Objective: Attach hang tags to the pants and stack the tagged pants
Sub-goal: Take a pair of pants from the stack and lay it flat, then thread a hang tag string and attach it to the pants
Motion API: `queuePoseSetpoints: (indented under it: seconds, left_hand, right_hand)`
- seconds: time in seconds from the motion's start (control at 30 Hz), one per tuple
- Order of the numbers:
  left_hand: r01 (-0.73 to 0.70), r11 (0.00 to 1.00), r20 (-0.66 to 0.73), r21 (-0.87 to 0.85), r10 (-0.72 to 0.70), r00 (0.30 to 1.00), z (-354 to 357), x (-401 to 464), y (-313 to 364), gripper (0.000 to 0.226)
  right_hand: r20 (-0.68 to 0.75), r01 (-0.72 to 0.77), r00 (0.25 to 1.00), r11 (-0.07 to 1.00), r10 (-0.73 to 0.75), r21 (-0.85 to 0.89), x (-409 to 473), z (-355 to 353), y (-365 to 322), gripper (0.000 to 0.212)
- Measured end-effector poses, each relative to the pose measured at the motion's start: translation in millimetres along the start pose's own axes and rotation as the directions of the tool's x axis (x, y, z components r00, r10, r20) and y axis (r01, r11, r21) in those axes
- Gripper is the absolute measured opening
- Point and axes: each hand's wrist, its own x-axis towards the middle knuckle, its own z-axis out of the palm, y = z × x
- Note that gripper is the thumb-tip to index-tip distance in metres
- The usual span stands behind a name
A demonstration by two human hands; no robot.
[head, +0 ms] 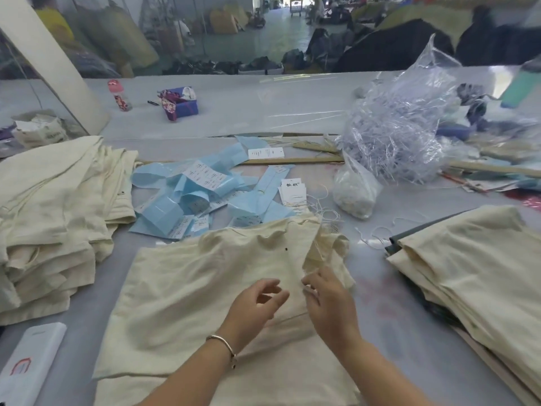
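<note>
Forearms enter from the near edge of the grey bench (380,303), the left wrist wearing a thin metal bangle (224,342).

Left hand (257,300): hovers over the cloth, fingers loosely curled with thumb and forefinger close together; whether they hold a thread is too fine to tell.

Right hand (328,297): fingertips pinch the bunched waistband corner of the cream cotton pants (205,288), where a pale string shows.

Cream cotton pants: one pair, laid flat at the middle of the near edge, waistband toward the far side, its right corner lifted and crumpled.

Step in hand, by judgement: threading or tying a tag string at the waistband. No tag is visible on this pair; the next move likely calls for a tag from the small pile of white paper hang tags (293,192) just beyond the waistband.

Pile of folded cream pants (52,218): left edge, loosely heaped.

Neat stack of folded cream pants (474,271): right edge; which pile is the tagged one cannot be told.

Scattered light blue backing sheets with white labels (199,194): centre of the bench.

Clear plastic bag of shredded white strips (401,124): far right.

White flat box (29,361): near left corner.
</note>
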Motion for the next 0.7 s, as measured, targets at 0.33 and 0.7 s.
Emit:
queuePoseSetpoints:
  seconds: [0.33,0.7]
  left_hand:
    - [-0.013,0.997,-0.265,0.079,0.034,0.964,16,42,19,0.013]
    - [0.093,0.995,-0.288,0.047,-0.076,0.955,-5,57,-17,0.022]
  right_hand:
    - [0.097,0.038,0.994,0.983,-0.056,0.177,-8,0,10,0.014]
    - [0.045,-0.456,0.883,0.829,0.468,0.325,97,-12,97,0.028]
